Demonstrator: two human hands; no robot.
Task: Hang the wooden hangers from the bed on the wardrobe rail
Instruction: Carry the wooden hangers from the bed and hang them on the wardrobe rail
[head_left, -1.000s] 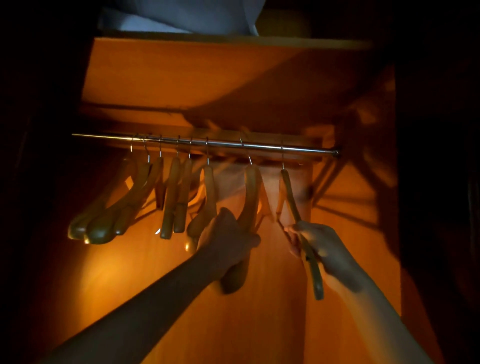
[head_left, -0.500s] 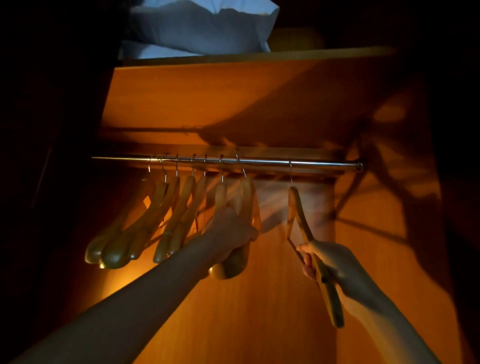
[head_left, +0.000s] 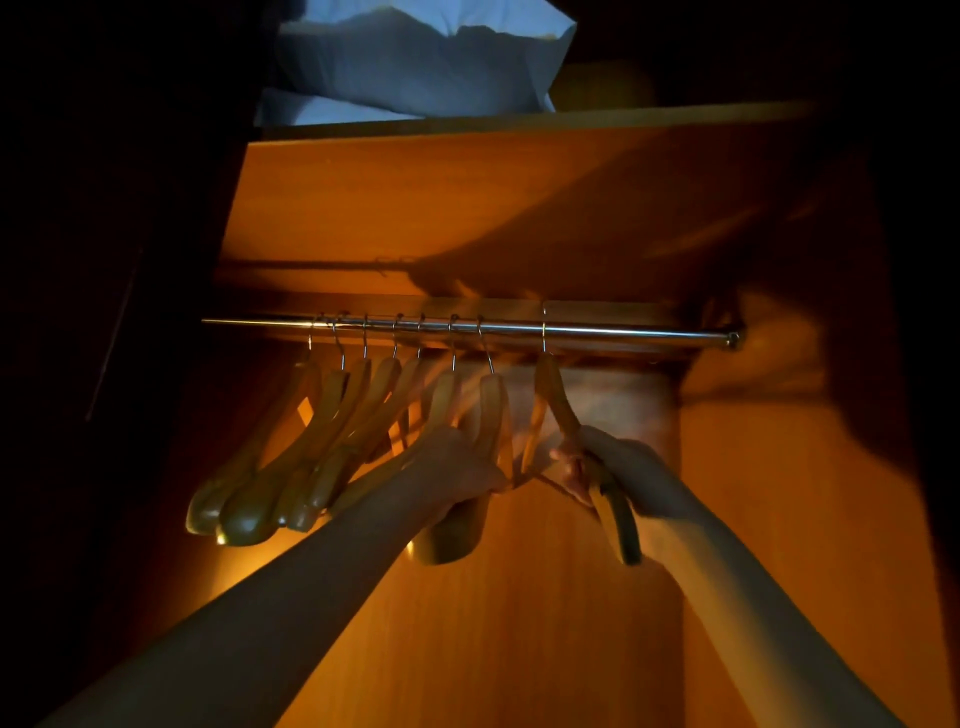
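A chrome wardrobe rail (head_left: 623, 332) runs across the orange wooden wardrobe. Several wooden hangers (head_left: 291, 457) hang from it in a bunch on the left half. My left hand (head_left: 457, 473) grips the lower arm of a hanger (head_left: 491, 415) at the right end of that bunch. My right hand (head_left: 618, 473) holds the rightmost hanger (head_left: 558, 400), whose hook sits over the rail a little apart from the others. Its lower arm sticks out below my fist.
A wooden shelf (head_left: 519, 124) lies above the rail, with white pillows (head_left: 415, 62) on top. The wardrobe's back panel (head_left: 519, 623) and right side wall (head_left: 805, 519) are lit orange. The rail's right end (head_left: 732, 340) meets the side wall. Left of the wardrobe all is dark.
My right hand has slid its hanger left along the rail, closer to the bunch. The left hand keeps its grip on its hanger. The view has tilted up a little.
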